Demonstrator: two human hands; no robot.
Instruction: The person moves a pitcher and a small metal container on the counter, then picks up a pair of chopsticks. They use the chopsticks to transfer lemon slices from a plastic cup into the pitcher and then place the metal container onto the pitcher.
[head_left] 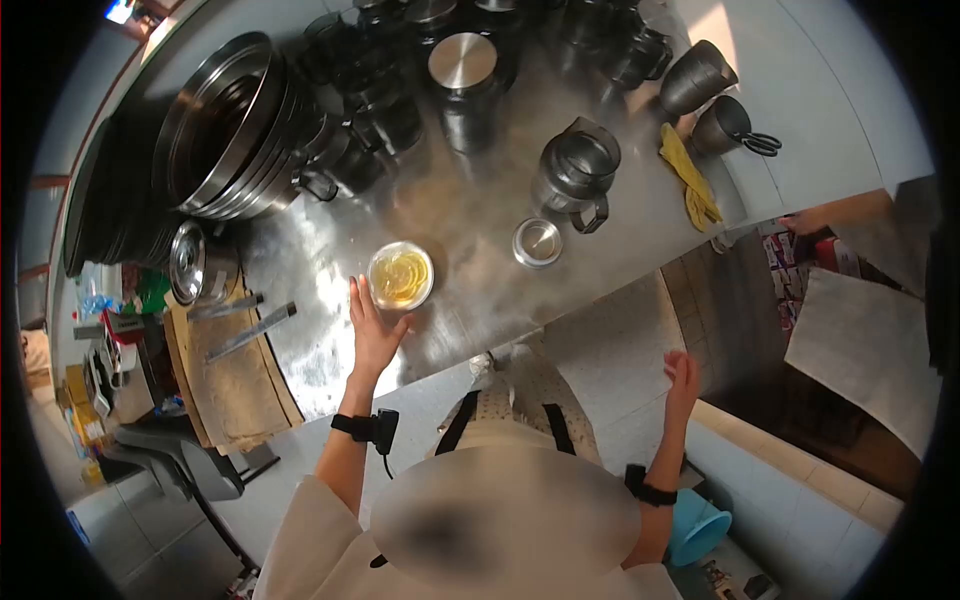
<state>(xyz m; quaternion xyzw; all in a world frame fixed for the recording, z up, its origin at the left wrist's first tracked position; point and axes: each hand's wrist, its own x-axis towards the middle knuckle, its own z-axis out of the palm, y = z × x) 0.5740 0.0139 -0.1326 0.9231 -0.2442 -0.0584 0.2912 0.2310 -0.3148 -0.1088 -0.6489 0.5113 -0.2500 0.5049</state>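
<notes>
A round glass container (401,276) with yellow slices inside stands on the steel table (470,300). My left hand (374,328) is beside its lower left edge, fingers apart, and the fingertips reach its side. To the right of it lies a round metal lid (538,243), with a clear pitcher (578,172) just behind. My right hand (682,375) hangs off the table's front edge at the right, its fingers partly curled; whether they hold anything is too small to tell.
Stacked metal pans (222,125) stand at the back left, near several dark jugs. Cardboard (235,370) with metal strips lies at the left. A yellow cloth (689,178) and metal cups (698,78) are at the right. Another person's arm (840,213) shows at far right.
</notes>
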